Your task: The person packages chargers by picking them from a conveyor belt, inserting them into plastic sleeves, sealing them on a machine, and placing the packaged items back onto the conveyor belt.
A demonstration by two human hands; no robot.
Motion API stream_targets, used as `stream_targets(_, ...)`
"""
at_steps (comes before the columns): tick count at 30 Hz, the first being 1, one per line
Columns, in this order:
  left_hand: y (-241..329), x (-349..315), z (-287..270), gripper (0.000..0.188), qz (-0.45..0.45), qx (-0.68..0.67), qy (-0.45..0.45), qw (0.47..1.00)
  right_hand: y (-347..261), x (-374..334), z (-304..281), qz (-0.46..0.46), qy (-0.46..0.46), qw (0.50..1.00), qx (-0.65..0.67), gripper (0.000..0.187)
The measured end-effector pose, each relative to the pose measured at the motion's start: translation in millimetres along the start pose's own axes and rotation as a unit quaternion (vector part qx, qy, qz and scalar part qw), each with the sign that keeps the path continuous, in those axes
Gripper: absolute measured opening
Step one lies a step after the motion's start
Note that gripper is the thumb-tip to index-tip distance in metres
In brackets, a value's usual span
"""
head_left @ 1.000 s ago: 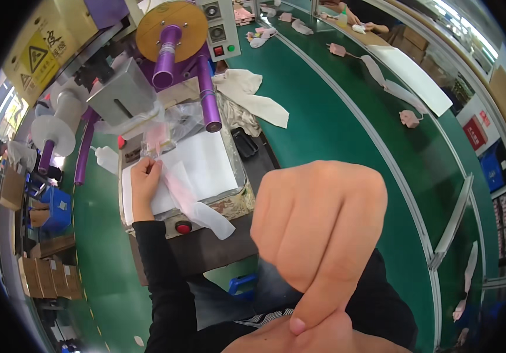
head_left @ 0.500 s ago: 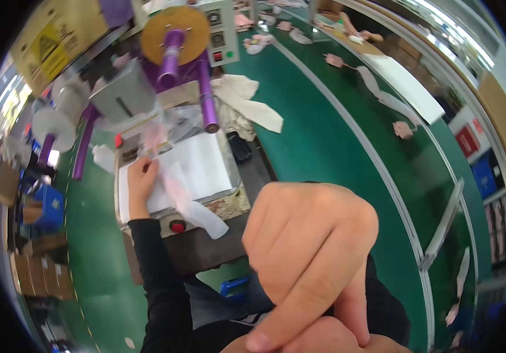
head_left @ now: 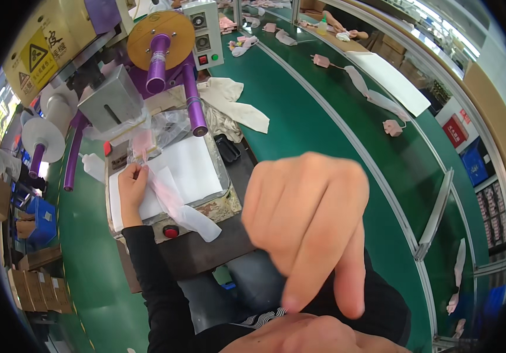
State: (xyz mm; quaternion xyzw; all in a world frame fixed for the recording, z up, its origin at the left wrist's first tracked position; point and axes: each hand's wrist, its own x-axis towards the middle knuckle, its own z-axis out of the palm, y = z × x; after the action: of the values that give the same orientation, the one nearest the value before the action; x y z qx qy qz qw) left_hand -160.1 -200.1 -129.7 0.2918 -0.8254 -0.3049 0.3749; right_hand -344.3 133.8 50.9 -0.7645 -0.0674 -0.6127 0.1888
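Note:
At the bed of the purple and grey machine, my left hand pinches the end of a thin, translucent pink-and-white strip. The strip trails toward me over white sheets and past the bed's near edge. Just beyond my fingers, a pink patch shows under clear film near the grey metal block. My right hand is raised close to the camera, back of the hand showing. Its fingers are curled down, with nothing visible between index finger and thumb.
A red button sits on the bed's front edge. Purple rollers jut out above. To the right, a green conveyor carries pink pieces with white strips. Another person's hands are at the far side.
My left hand still pinches the strip at the machine. My right hand has lifted slightly, its index finger and thumb now further apart. The whole view has shifted a little.

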Motion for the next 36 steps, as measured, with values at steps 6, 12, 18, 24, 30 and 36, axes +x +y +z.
stream_targets(6,-4,5,2,0.028,0.012,0.02,0.008,1.0,9,4,1,-0.062,-0.083,0.995,0.013,0.041)
stream_targets(12,-2,7,2,0.028,0.015,0.016,0.002,1.0,11,4,5,-0.024,0.009,0.998,0.054,0.016)
stream_targets(18,-10,1,-6,0.028,-0.011,0.018,-0.003,1.0,17,-2,-21,0.033,-0.046,0.998,0.028,0.037)
stream_targets(24,2,8,3,0.028,-0.006,0.006,0.002,1.0,10,11,18,0.048,0.026,0.998,0.008,0.031)
stream_targets(30,-9,10,3,0.029,0.0,0.006,-0.003,1.0,23,5,-5,-0.039,0.014,0.997,0.069,0.016)
stream_targets(36,0,-6,-9,0.028,-0.02,0.028,0.006,0.999,35,-8,-27,0.035,-0.019,0.998,0.051,0.031)
